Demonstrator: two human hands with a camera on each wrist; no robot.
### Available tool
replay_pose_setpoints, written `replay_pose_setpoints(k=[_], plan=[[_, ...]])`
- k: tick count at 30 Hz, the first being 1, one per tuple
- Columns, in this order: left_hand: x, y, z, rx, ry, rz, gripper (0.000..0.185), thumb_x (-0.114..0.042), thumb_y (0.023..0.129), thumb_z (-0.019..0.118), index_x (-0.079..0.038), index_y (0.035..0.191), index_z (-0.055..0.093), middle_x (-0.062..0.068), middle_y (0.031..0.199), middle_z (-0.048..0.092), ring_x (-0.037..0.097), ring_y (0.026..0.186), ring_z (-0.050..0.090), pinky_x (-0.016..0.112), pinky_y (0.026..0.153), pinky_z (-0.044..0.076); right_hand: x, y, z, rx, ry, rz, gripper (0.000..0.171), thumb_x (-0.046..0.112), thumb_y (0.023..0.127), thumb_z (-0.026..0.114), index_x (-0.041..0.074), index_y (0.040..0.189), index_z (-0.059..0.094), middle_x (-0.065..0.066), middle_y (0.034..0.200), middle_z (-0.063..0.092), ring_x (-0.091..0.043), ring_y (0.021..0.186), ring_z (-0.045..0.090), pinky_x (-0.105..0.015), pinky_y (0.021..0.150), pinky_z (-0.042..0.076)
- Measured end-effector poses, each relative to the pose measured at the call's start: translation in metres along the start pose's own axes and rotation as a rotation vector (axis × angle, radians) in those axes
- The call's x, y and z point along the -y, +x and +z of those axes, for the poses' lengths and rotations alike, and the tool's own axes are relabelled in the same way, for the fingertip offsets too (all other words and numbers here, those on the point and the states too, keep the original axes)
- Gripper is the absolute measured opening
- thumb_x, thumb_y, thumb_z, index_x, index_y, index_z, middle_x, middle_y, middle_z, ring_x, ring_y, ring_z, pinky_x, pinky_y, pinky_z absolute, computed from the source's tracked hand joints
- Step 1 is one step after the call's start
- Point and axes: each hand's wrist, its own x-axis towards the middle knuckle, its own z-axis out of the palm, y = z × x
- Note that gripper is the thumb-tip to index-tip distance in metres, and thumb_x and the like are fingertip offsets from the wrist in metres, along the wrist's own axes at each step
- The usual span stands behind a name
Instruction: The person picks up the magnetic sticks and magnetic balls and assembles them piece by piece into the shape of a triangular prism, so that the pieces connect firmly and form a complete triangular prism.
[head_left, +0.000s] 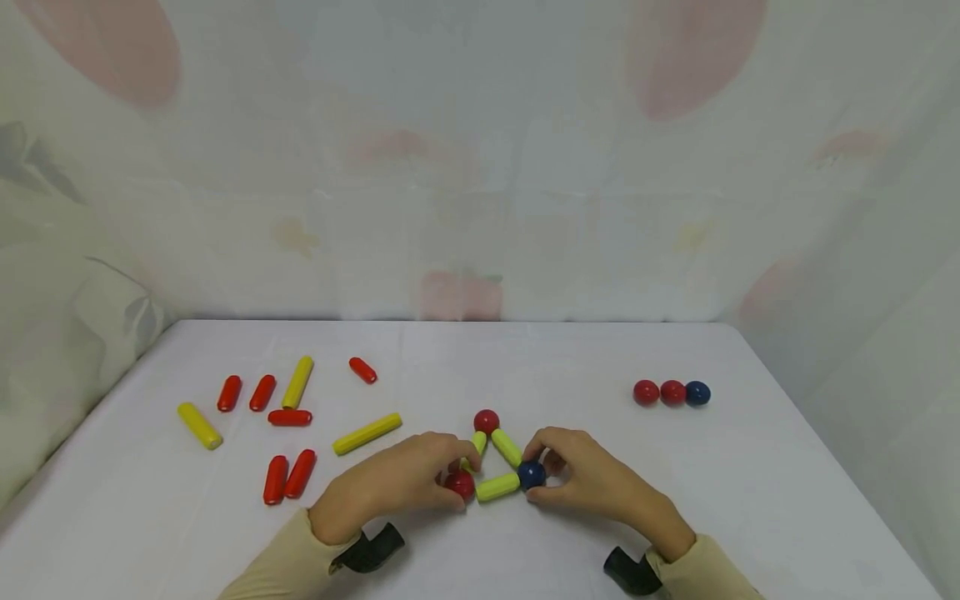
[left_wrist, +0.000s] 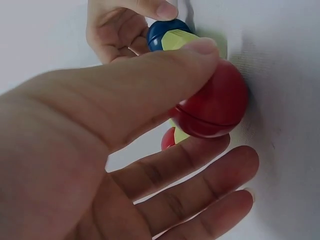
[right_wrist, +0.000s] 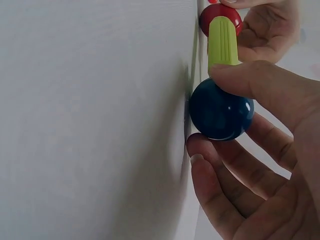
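Observation:
On the white table a triangle lies between the hands, built of light-green rods [head_left: 498, 487] with a ball at each corner. My left hand [head_left: 408, 477] pinches the near-left red ball [left_wrist: 220, 102] between thumb and fingers. The right hand [head_left: 592, 479] grips the dark blue ball [right_wrist: 220, 110] at the near-right corner, its thumb up by the end of the green rod [right_wrist: 223, 42]. Another red ball [head_left: 486, 421] forms the far corner, untouched. Left fingers partly cover the left green rod [head_left: 478, 442] in the head view.
Several red rods [head_left: 300, 473] and yellow rods [head_left: 367, 433] lie loose on the left half of the white table [head_left: 570, 358]. At the right stand two red balls [head_left: 647, 392] and a blue ball [head_left: 697, 393] in a row. A patterned cloth [head_left: 480, 208] hangs behind.

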Motion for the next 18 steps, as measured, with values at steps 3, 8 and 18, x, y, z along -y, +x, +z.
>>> replay_pose_setpoints(k=[3, 8, 18], plan=[[-0.0002, -0.0008, -0.0002, -0.002, 0.002, 0.0, 0.035, -0.023, 0.083, 0.081, -0.022, 0.114, 0.066, -0.009, 0.093, 0.061, 0.009, 0.082, 0.055, 0.019, 0.072, 0.049, 0.0007, 0.0002, 0.0003, -0.005, -0.002, -0.005, 0.032, 0.025, 0.08, 0.083, 0.021, 0.105, 0.063, 0.011, 0.097, 0.063, -0.008, 0.086, 0.058, -0.02, 0.076, 0.053], [0.0021, -0.0011, -0.0004, -0.008, 0.009, 0.007, 0.032, -0.023, 0.083, 0.08, -0.024, 0.112, 0.067, -0.01, 0.094, 0.061, 0.009, 0.082, 0.055, 0.019, 0.071, 0.049, 0.001, -0.0003, 0.0003, -0.013, 0.001, -0.017, 0.031, 0.025, 0.08, 0.083, 0.02, 0.104, 0.063, 0.01, 0.097, 0.063, -0.006, 0.085, 0.058, -0.02, 0.075, 0.053], [0.0008, 0.0003, 0.0016, -0.008, 0.025, 0.007, 0.029, -0.025, 0.085, 0.079, -0.024, 0.11, 0.065, -0.012, 0.09, 0.057, 0.008, 0.083, 0.053, 0.02, 0.072, 0.047, -0.0006, -0.0007, -0.0001, -0.022, 0.017, -0.018, 0.03, 0.024, 0.08, 0.082, 0.02, 0.103, 0.064, 0.009, 0.098, 0.064, -0.004, 0.084, 0.058, -0.02, 0.075, 0.053]])
